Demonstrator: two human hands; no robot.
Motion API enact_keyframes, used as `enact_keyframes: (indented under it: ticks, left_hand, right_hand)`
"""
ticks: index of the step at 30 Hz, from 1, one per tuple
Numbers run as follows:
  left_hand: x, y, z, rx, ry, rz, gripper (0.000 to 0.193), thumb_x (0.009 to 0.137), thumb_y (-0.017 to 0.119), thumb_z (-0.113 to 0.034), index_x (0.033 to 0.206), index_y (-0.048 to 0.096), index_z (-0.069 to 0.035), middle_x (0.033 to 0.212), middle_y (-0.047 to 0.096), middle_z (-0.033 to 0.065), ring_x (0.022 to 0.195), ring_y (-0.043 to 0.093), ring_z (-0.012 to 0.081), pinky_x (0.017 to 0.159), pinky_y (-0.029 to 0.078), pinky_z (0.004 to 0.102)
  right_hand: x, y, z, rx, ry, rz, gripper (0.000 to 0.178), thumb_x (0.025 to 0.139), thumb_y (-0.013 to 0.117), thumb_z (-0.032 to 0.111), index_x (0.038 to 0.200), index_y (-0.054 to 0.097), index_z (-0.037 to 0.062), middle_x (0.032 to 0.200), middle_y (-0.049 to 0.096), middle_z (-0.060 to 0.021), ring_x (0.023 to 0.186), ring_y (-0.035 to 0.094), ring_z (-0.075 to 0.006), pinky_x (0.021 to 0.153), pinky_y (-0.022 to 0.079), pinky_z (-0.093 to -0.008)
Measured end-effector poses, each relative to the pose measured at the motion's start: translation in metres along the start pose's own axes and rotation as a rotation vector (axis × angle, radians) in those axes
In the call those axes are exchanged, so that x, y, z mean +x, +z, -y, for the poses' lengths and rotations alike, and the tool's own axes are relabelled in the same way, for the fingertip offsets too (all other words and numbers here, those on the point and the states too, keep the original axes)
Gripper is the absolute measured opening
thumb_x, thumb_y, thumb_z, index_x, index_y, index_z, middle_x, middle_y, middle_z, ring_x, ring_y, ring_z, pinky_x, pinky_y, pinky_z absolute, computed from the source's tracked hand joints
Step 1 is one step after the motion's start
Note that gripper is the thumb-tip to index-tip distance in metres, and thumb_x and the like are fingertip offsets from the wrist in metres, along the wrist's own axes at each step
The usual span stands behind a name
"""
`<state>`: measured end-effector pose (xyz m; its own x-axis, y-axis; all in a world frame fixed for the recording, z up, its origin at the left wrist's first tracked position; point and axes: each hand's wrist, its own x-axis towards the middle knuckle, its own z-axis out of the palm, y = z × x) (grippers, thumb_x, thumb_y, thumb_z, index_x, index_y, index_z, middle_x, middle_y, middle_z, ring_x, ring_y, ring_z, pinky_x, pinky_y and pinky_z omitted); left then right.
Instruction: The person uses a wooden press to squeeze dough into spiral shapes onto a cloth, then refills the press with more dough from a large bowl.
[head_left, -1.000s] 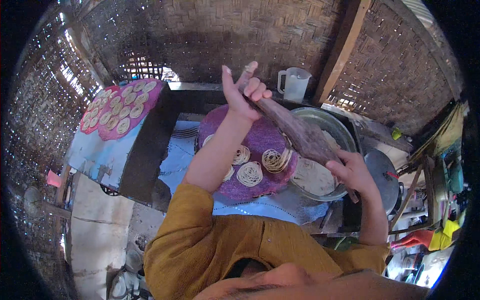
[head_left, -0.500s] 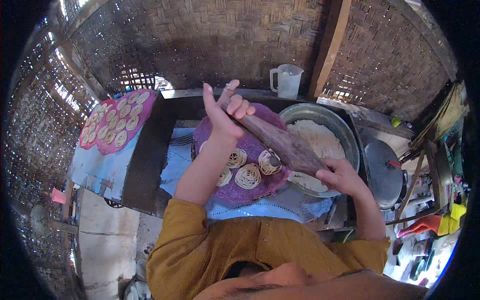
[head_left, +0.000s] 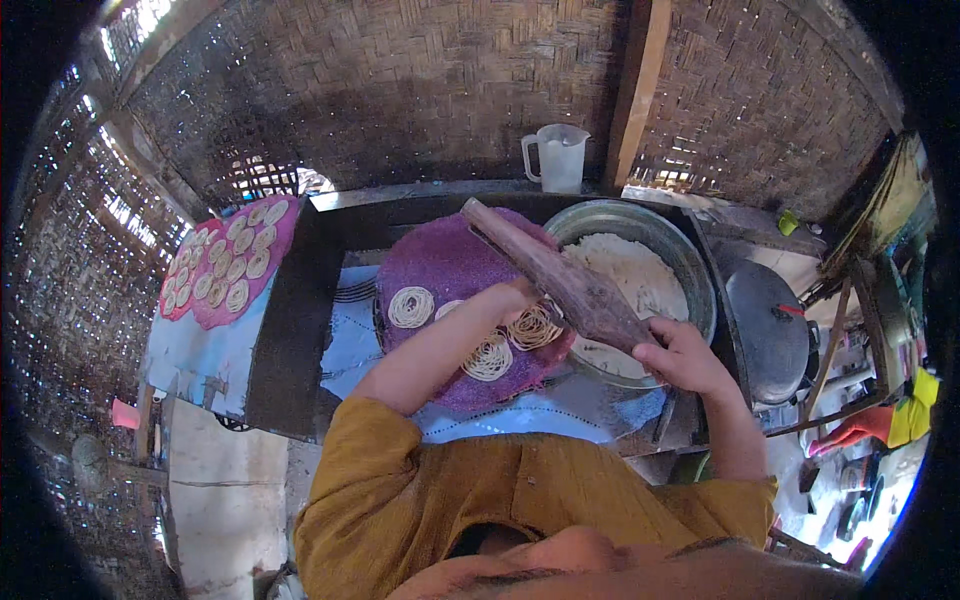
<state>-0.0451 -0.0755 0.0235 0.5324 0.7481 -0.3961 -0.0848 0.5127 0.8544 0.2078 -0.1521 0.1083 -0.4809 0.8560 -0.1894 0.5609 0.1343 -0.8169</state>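
My right hand (head_left: 687, 356) is closed around the lower right end of a long, dark wooden press (head_left: 580, 285), held slanting with its far end up to the left. Beneath the press's middle is my left hand (head_left: 512, 300), its fingers hidden behind the wood, so their grip cannot be told. Below lies a round purple mesh mat (head_left: 430, 255) bearing several coils of pale strands. One coil (head_left: 411, 307) is at the left of the mat, another (head_left: 488, 357) near its front edge, and a browner-looking coil (head_left: 534, 327) sits close to my left hand.
A large metal basin (head_left: 705, 270) of pale dough or flour stands to the right of the mat. Behind it is a clear plastic jug (head_left: 562, 160). A lidded dark pot (head_left: 765, 330) is at far right. More coils lie on a pink mat (head_left: 285, 225) at left, beyond a dark tray wall (head_left: 300, 330).
My left hand has left the far upper end of the press and come down beneath its middle. My right hand keeps its hold, and the press stays slanted over the mat.
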Motion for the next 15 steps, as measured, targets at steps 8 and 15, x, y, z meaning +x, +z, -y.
enact_keyframes:
  ticks: [8, 15]
  left_hand:
    - [0.008, -0.013, 0.016, 0.195, 0.022, 0.014, 0.038, 0.087, 0.036, -0.034, 0.11, 0.048, -0.006, 0.093, 0.06, 0.0058, 0.087, 0.056, 0.0186, 0.086, 0.04, 0.0318]
    - [0.0, -0.028, 0.024, 0.944, 0.206, -0.434, 0.05, 0.083, 0.037, -0.05, 0.108, 0.056, -0.011, 0.123, 0.045, 0.0052, 0.111, 0.039, 0.0288, 0.093, 0.026, 0.0457]
  right_hand:
    - [0.01, 0.003, -0.009, 0.05, 0.022, -0.115, 0.036, 0.076, 0.061, 0.032, 0.093, 0.056, 0.0007, 0.056, 0.052, -0.0039, 0.045, 0.05, -0.0106, 0.044, 0.041, -0.0262]
    - [0.012, 0.001, -0.017, 0.117, 0.025, -0.207, 0.036, 0.077, 0.059, 0.03, 0.094, 0.056, -0.001, 0.056, 0.051, -0.0028, 0.045, 0.049, -0.0094, 0.041, 0.039, -0.0241]
